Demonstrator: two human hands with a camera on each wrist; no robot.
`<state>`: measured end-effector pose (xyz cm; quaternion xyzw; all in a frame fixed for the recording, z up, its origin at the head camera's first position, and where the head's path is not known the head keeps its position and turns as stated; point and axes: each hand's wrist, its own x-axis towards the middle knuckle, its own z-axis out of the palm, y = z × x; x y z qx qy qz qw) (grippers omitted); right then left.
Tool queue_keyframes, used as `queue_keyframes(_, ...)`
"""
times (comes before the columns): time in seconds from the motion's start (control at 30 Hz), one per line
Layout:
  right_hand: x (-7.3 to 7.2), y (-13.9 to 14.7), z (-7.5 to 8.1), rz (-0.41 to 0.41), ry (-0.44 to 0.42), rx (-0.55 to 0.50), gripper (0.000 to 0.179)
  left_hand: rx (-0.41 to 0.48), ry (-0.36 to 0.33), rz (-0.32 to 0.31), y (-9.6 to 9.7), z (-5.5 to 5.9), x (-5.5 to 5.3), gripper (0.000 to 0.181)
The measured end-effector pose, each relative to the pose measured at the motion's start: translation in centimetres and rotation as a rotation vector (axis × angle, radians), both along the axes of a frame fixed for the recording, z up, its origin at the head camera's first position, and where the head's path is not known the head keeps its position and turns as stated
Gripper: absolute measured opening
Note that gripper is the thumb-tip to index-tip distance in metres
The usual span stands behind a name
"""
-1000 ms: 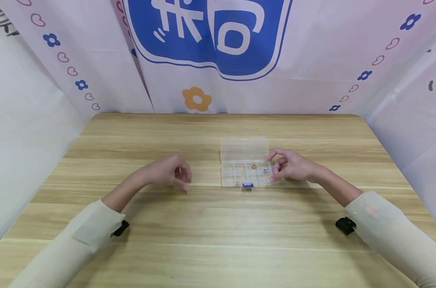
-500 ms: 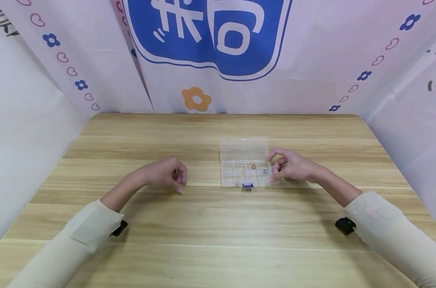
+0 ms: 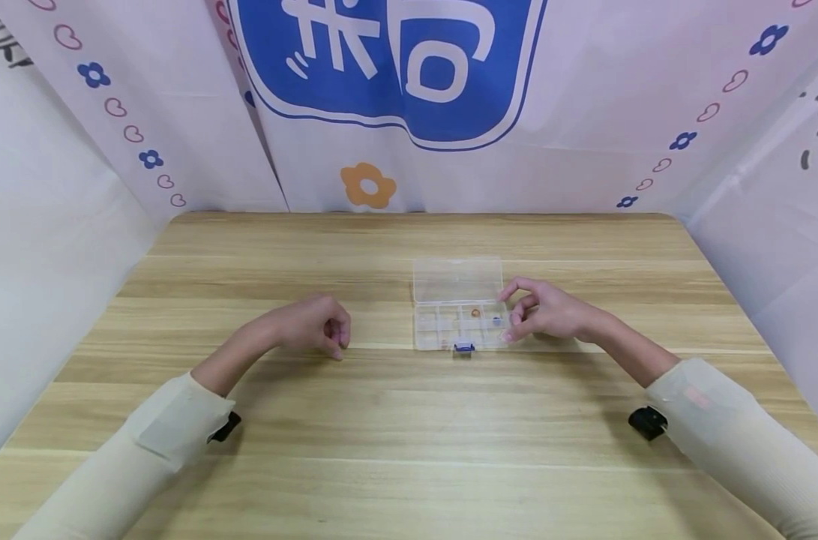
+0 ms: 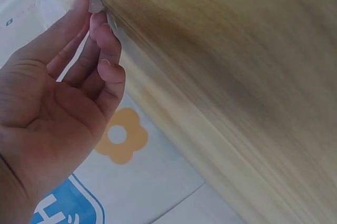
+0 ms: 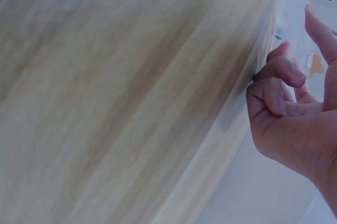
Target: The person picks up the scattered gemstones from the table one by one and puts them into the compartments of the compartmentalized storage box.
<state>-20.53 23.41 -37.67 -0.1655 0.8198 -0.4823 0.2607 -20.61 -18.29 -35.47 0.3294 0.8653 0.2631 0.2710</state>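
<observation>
On the wooden table stands a clear plastic compartment box (image 3: 426, 327), its lid (image 3: 457, 280) raised at the back and a blue latch (image 3: 464, 348) at the front. An orange ring-like piece (image 3: 475, 313) and a small blue piece (image 3: 497, 321) lie in separate back compartments. My left hand (image 3: 307, 324) is left of the box, low over the table. Between its thumb and index fingertips it pinches a small, pale, translucent bead (image 4: 95, 5). My right hand (image 3: 555, 310) holds the box's right end, thumb near the front corner and index finger near the hinge; its other fingers are curled.
The wooden tabletop (image 3: 409, 435) stretches around the box. White printed cloth (image 3: 570, 150) hangs behind it and at both sides. A black device (image 3: 648, 423) is at the right sleeve, and another (image 3: 225, 427) at the left one.
Over the first half second my left hand shifts slightly left, away from the box; since then it stays nearly still. My right hand and the box keep their places.
</observation>
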Motion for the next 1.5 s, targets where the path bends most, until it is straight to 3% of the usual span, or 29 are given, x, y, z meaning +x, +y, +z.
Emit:
queue_keyframes(0.2, -0.2, 0.0, -0.1, -0.002, -0.014, -0.001, 0.060, -0.003, 0.018, -0.006, 0.3, 0.0, -0.1, 0.014)
queue_keyframes(0.43, -0.1, 0.0, 0.0, -0.005, -0.019, 0.001, 0.061, 0.054, 0.072, -0.027, 0.7, 0.1, -0.2, 0.005)
queue_keyframes(1.03, -0.1, -0.1, -0.1, -0.007, -0.006, -0.004, 0.059, 0.117, 0.150, -0.065, 1.8, 0.3, -0.3, 0.005)
queue_keyframes(1.5, 0.0, -0.1, -0.1, -0.006, -0.006, -0.017, 0.060, 0.137, 0.168, -0.031, 2.8, 0.4, -0.1, 0.004)
